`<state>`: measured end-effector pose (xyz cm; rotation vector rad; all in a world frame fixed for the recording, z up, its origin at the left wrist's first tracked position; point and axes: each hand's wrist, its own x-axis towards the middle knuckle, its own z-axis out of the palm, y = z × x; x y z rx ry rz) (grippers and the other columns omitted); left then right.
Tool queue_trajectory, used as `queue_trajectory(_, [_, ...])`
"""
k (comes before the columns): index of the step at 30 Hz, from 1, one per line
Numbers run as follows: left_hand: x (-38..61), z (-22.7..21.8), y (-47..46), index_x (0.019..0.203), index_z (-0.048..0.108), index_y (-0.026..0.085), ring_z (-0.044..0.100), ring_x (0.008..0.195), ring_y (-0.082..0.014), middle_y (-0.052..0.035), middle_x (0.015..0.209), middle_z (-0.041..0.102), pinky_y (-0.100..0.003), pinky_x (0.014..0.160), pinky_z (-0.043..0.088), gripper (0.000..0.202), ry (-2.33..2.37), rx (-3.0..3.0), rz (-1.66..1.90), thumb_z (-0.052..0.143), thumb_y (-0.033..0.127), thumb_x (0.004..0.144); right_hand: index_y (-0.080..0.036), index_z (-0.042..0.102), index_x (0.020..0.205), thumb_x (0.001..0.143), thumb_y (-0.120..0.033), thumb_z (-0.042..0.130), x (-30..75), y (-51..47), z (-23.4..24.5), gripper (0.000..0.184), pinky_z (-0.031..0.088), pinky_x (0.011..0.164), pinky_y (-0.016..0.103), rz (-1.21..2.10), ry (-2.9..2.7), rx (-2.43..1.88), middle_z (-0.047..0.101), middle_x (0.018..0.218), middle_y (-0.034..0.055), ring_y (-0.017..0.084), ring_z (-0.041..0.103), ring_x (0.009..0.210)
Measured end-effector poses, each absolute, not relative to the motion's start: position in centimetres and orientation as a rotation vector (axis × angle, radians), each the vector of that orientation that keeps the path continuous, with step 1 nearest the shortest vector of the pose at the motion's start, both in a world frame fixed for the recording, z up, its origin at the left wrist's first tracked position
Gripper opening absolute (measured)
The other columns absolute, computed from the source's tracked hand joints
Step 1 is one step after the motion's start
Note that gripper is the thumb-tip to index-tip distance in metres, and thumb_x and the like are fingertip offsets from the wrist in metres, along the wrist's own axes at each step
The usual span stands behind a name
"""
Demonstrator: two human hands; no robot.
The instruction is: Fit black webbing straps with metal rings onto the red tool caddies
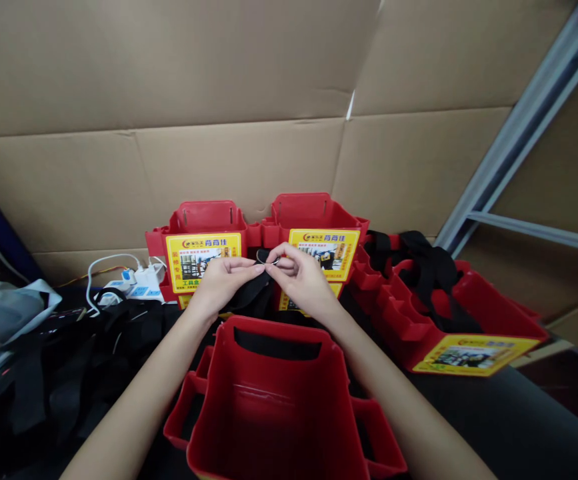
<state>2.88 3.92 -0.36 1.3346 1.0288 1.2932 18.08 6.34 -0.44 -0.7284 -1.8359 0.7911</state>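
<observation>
My left hand (pixel 229 280) and my right hand (pixel 299 275) meet above the far rim of a red plastic tool box (pixel 273 400). Both pinch a thin metal ring or buckle (pixel 269 262) that has a black strap (pixel 253 293) hanging from it. Fingers hide part of the metal piece, so its exact shape is unclear. The near box has a slot in its raised back wall and side pockets, and stands between my forearms with its inside showing.
Behind stand red boxes with yellow labels, one left (pixel 203 215) and one right (pixel 313 210). Another red box (pixel 493 307) holding black straps stands right. Loose black webbing (pixel 69 373), a power strip (pixel 141 290) and a plastic bag (pixel 3 307) lie left. Cardboard (pixel 239 160) forms the back; a metal frame (pixel 513 133) rises right.
</observation>
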Motion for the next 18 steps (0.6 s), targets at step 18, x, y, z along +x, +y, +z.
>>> queue_trajectory(18, [2.3,-1.4,4.7,0.077,0.063,0.013,0.04,0.04,-0.0027,0.0019,0.056,0.058,-0.015,0.037,0.021,0.022,1.131,1.353,1.231,0.07,0.02,0.058,-0.021,0.065,0.079,0.072,-0.023,0.062,18.7,6.5,-0.7,0.008,0.042,0.074,0.031,0.119,-2.111,-0.856,0.054,0.088,0.0039,0.014,0.053,0.077])
